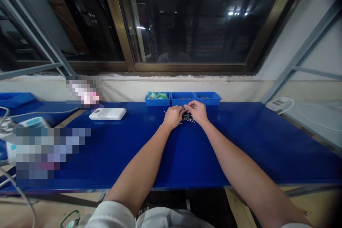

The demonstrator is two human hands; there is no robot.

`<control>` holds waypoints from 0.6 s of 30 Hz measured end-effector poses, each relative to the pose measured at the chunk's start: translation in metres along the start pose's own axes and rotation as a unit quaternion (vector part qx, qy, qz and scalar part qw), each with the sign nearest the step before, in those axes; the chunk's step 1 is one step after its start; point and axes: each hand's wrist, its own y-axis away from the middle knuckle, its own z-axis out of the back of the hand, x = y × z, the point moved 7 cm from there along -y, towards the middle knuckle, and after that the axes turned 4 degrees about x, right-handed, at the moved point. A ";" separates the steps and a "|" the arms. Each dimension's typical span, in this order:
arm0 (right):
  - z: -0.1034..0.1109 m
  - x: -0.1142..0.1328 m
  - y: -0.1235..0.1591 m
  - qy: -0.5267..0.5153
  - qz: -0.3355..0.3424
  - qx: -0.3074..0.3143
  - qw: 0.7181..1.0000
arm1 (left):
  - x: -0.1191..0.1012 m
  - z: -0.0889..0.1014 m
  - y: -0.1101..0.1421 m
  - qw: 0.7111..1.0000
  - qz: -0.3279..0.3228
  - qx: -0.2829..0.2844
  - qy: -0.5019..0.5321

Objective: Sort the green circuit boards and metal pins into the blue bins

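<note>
A small heap of thin metal pins (188, 117), maybe screws, lies on the blue tabletop (176, 156) in the head view. My left hand (173, 117) is at the heap's left side, its fingers curled in at the pins. From the right, my right hand (197, 111) reaches over the heap with thumb and fingers pinched together. The fingertips of both hands nearly meet above the pins. What exactly sits between them is too small to make out.
Behind the hands stand a blue bin with green-and-white packets (158, 96) and two blue bins (183, 97) (207, 97) holding a few metal pieces. A white power bank (107, 114) lies to the left. A white power strip (279, 104) is at the far right.
</note>
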 end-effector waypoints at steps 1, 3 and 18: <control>0.000 0.001 0.000 0.016 0.007 0.003 1.000 | 0.002 0.000 0.000 1.000 0.006 -0.004 0.002; -0.001 0.001 0.001 0.019 0.013 0.030 0.999 | 0.005 0.001 0.000 1.000 0.016 -0.012 0.008; 0.024 -0.033 -0.011 -0.046 -0.094 -0.017 0.994 | 0.028 0.009 0.004 0.994 0.100 -0.050 0.017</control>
